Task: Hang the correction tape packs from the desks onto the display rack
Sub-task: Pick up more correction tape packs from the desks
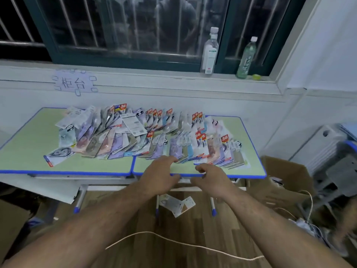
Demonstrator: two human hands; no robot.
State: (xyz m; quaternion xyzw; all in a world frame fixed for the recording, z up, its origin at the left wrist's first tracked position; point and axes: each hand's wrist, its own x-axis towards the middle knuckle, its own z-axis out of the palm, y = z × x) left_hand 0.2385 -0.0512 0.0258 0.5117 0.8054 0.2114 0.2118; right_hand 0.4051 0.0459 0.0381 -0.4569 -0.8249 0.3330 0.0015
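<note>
Several correction tape packs (135, 140) lie overlapped in rows across two green desks with blue edges, the left desk (29, 157) and the right desk (251, 167). One pack (58, 156) lies apart at the left front. My left hand (158, 176) hovers at the front edge of the right desk, fingertips touching the nearest packs (179, 151). My right hand (210, 177) is beside it, fingers curled and apart, holding nothing. The display rack is out of view.
Two packs (178, 205) lie on the wooden floor under the desk. An open cardboard box (286, 180) stands at the right, with a white ribbed object (324, 146) behind it. Two bottles (209, 51) stand on the window sill. A cord (173, 240) crosses the floor.
</note>
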